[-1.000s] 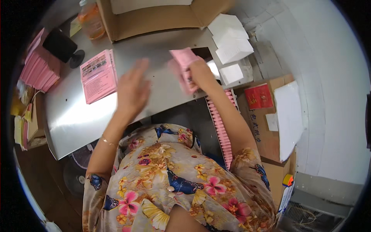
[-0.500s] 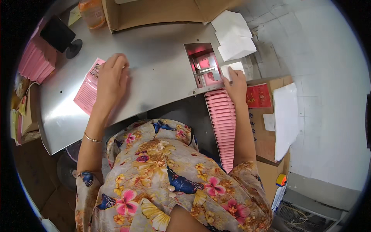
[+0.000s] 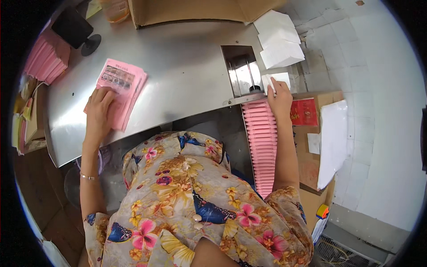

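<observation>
On the left of the metal table lies a small pile of pink printed packets [image 3: 116, 80], fanned a little along its right edge. My left hand [image 3: 98, 111] is on the pile's lower left part, fingers curled over it. At the right, my right hand [image 3: 279, 101] pinches white folded paper [image 3: 271, 84], held just above more white paper [image 3: 283, 80] beside the table opening. Inside that rectangular opening [image 3: 242, 71] are thin metal rods and a black round part. Below it, under my right forearm, runs a long row of pink packets [image 3: 262, 147].
Taller white paper stacks [image 3: 280, 40] stand at the far right. A cardboard box [image 3: 191, 11] sits at the back. A black stand [image 3: 73, 29] and stacked pink packets [image 3: 46, 60] are at the left. A red packet [image 3: 304, 112] rests on a carton at the right.
My left hand has moved down and left and closed on the pink packets, which now form a thicker pile. Pink and metal pieces seen in the opening are gone. My right hand has lifted white paper slightly.
</observation>
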`<state>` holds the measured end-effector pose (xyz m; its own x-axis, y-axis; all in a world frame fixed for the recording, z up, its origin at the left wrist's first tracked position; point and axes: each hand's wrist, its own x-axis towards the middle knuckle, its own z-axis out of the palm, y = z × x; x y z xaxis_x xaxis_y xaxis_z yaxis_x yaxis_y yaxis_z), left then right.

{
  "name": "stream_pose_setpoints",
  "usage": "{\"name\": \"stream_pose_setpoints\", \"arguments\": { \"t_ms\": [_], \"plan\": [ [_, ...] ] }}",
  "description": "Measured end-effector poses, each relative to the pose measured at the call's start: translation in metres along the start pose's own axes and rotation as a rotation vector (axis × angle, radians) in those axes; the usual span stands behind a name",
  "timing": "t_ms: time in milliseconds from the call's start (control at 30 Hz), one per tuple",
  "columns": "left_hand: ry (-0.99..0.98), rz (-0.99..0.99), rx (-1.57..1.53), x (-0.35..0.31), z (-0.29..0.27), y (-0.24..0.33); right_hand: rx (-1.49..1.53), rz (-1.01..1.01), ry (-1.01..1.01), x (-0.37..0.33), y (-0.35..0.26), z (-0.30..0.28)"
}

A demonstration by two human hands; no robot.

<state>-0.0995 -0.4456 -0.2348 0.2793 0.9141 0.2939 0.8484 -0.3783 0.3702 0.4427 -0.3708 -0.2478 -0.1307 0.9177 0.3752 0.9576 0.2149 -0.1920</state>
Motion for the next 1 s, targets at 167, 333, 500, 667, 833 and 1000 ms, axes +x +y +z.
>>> {"name": "stream_pose_setpoints", "arguments": {
  "t_ms": [167, 333, 500, 667, 833, 1000],
  "plan": [
    [0.369, -0.149, 0.024, 0.023, 0.025, -0.011, 0.009, -0.036, 0.021, 0.004, -0.010, 0.000],
    [0.543, 0.031, -0.151, 0.067, 0.055, 0.058, -0.075, -0.004, -0.020, 0.004, -0.013, -0.001],
    [-0.009, 0.268, -0.245, 0.074, 0.095, 0.123, -0.060, 0.030, -0.059, 0.005, -0.009, -0.003],
    [-0.120, 0.197, -0.333, 0.067, 0.078, 0.114, -0.099, -0.033, 0.017, 0.003, -0.016, -0.004],
    [0.034, 0.247, -0.155, 0.057, 0.067, 0.094, -0.138, -0.050, 0.003, 0.005, -0.019, -0.005],
    [-0.200, 0.116, -0.209, 0.053, 0.063, 0.090, -0.088, 0.002, -0.060, 0.008, -0.015, -0.006]
  ]
}}
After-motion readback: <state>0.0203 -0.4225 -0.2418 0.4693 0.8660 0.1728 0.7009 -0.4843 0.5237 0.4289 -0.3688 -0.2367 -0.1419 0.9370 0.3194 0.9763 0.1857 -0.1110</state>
